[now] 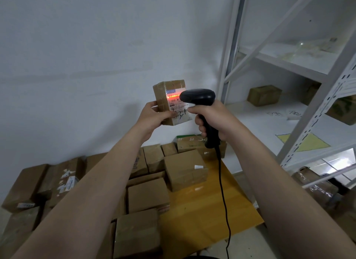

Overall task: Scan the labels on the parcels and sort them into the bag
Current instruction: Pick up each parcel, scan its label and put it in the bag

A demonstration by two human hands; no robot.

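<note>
A small taped parcel (170,102) is held upright in the air in front of the white wall (96,56), well above the boxes below. It is gripped low down by the left hand (154,117), with the thumb laid across the bottom of the white label (178,106) and the fingers curled round the left edge. A black scanner (199,97) is gripped by its handle in the right hand (213,120), all fingers wrapped round it; its head is pointed at the label and covers the label's right edge in the view. A red line of light (172,96) is cast across the top of the label. A black cable (224,197) is seen hanging from the handle down over the yellow table (217,216). The left and far parts of the table are packed with brown boxes (148,195), set close together, while a bare strip is left along its right edge. A white rack (300,127) stands to the right, apart from the table, with a box (264,95) on one shelf.
</note>
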